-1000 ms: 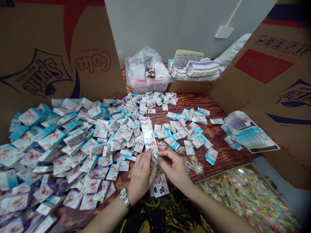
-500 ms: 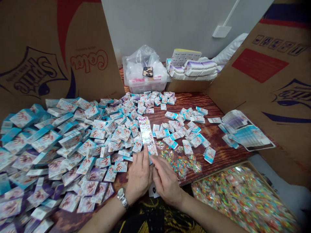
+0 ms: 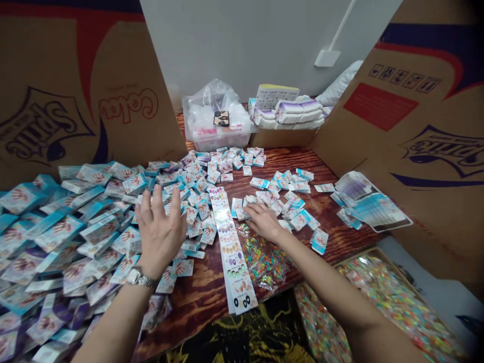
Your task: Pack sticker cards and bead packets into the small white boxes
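My left hand (image 3: 159, 233) hangs open with spread fingers over a large heap of small teal-and-white printed boxes (image 3: 60, 237), holding nothing, with a metal wristwatch (image 3: 138, 277) on its wrist. My right hand (image 3: 263, 222) lies palm down on scattered small boxes (image 3: 278, 199), its fingertips reaching toward the box nearest the long strip. That strip of printed sticker sheets (image 3: 233, 250) lies flat on the wooden table (image 3: 196, 307) between my hands. Just below my right hand sits a clear bag of colourful small pieces (image 3: 261, 262).
A wooden tray of colourful packets (image 3: 381, 302) sits at lower right. Fanned printed sheets (image 3: 372, 204) lie on the right of the table. Behind stand a clear plastic bin with bags (image 3: 215, 118), stacked packs (image 3: 291, 112), and cardboard panels (image 3: 401, 126) on both sides.
My hands have moved apart and let go of the strip, which now lies fully visible on the table. My left hand has risen over the heap, and my right hand has gone to the scattered boxes.
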Tool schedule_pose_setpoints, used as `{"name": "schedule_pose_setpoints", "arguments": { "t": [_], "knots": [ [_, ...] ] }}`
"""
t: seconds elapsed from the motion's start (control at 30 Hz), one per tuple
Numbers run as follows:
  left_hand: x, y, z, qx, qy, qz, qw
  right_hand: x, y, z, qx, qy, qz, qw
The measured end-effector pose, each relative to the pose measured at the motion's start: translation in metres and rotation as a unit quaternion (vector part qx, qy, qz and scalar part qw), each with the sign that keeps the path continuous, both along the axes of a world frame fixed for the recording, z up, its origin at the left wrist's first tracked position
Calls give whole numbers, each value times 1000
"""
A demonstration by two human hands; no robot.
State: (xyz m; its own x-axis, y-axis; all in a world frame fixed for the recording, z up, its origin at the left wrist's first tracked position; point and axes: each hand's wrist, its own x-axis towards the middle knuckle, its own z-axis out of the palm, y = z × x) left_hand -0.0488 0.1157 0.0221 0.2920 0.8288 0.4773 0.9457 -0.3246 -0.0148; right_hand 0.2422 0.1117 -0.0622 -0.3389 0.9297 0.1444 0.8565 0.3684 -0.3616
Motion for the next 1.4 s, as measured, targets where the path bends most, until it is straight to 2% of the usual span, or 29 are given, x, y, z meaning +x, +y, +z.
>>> {"name": "schedule_pose_setpoints", "arguments": {
  "t": [0.1,0.27,0.4,0.47,0.6,0.7,0.83,0.93,1.03,1.1,1.13,1.23,1.27,1.3,1.33,1.37,1.4],
  "knots": [
    [10,-14,-7,0,-29,-59,998,-2,-17,-4,-30,-10,23,999],
    [36,-39,-36,-58,-113,-157,979,-9,-43,1,-51,15,44,998],
    [51,-53,-54,-149,-168,-222,949,-24,-37,10,-31,56,152,986],
    [52,-57,-59,-163,-193,-213,944,-32,-27,11,-42,32,183,982],
    [44,-62,-61,-180,-232,-175,940,-44,-8,5,-79,-31,189,978],
    [37,-66,-61,-217,-263,-156,927,-48,-3,1,-78,-54,188,978],
    [34,-72,-61,-276,-319,-128,898,-48,-8,-3,-39,-37,180,982],
    [39,-78,-58,-341,-371,-106,857,-49,-14,-10,-5,3,154,988],
    [46,-87,-53,-424,-451,-83,781,-52,-19,-14,39,57,115,991],
    [51,-94,-49,-498,-518,-70,692,-53,-24,-6,76,89,94,989],
    [54,-96,-46,-538,-558,-61,629,-52,-28,1,96,107,86,986],
    [58,-96,-37,-621,-677,-17,396,-48,-48,39,141,160,84,973],
    [59,-93,-35,-624,-709,-8,329,-47,-57,53,134,167,111,970],
    [60,-89,-32,-616,-736,-5,282,-46,-67,67,103,162,159,968],
    [61,-85,-30,-601,-757,-3,258,-46,-77,80,72,149,210,963],
    [61,-80,-29,-583,-772,-1,255,-46,-86,91,44,137,247,958],
    [62,-76,-27,-565,-780,4,269,-47,-93,99,17,135,276,951]
  ]
}}
